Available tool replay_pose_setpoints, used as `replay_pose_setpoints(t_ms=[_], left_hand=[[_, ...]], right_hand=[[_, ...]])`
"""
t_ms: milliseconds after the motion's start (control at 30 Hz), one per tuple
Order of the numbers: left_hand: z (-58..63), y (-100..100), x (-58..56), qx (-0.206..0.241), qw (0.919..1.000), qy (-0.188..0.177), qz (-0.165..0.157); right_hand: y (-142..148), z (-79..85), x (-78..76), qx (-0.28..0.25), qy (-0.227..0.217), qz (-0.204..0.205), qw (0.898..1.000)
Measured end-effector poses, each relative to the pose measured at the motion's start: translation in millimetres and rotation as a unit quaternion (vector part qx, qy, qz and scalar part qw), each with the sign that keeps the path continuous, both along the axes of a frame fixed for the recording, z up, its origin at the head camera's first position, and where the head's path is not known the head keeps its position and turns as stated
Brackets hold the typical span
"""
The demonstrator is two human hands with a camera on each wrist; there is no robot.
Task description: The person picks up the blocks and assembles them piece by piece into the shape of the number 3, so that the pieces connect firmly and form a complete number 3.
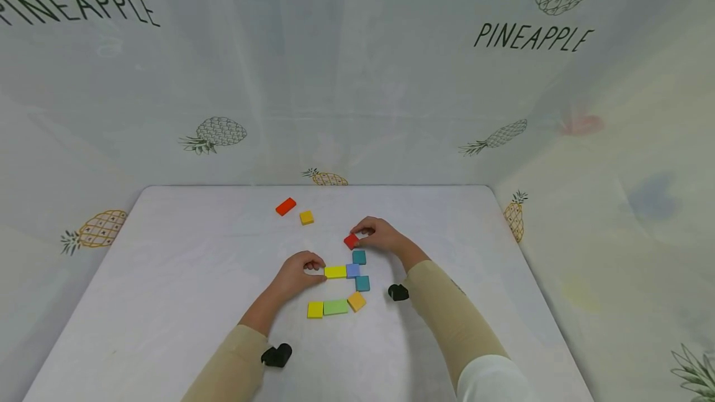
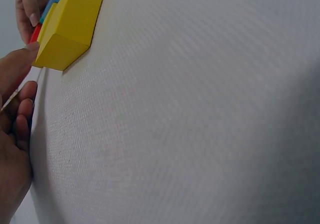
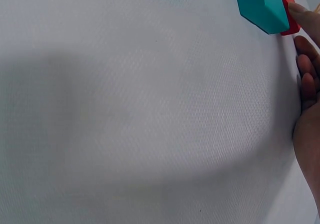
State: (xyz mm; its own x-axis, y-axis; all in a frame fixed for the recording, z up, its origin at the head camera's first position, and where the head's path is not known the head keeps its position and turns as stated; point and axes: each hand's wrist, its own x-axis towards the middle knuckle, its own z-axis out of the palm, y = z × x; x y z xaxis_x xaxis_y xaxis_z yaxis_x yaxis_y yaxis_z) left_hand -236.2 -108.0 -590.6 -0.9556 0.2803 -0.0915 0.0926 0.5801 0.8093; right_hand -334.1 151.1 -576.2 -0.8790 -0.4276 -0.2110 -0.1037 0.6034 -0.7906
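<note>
At the middle of the table, my left hand [image 1: 296, 273] pinches the left end of a long yellow block [image 1: 335, 272] with thumb and index finger. In the left wrist view the thumb tip lies on the edge of that yellow block [image 2: 75, 26]. A blue block [image 1: 353, 271] adjoins its right end, with one teal block [image 1: 359, 257] behind and another teal block [image 1: 362, 283] in front. Farther back, my right hand [image 1: 382, 236] holds a red block [image 1: 350, 241] between thumb and fingers. The right wrist view shows this red block [image 3: 291, 14] close behind a teal block [image 3: 262, 6].
A front row holds a yellow square block [image 1: 315, 309], a light green block [image 1: 335, 307] and a tilted orange block [image 1: 357, 301]. Toward the back lie a red-orange block [image 1: 286, 206] and a small yellow-orange block [image 1: 306, 218]. A pineapple-print sheet [image 1: 357, 79] hangs behind the white table [image 1: 184, 265].
</note>
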Motion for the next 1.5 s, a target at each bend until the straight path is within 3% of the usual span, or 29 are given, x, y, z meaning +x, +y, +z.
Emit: replay_pose_setpoints(t_ms=[1500], left_hand=[[-1.7, -0.7, -3.0, -0.015, 0.9998, -0.005, -0.007]], right_hand=[[3.3, -2.6, -2.3, -0.023, -0.010, 0.015, 1.000]])
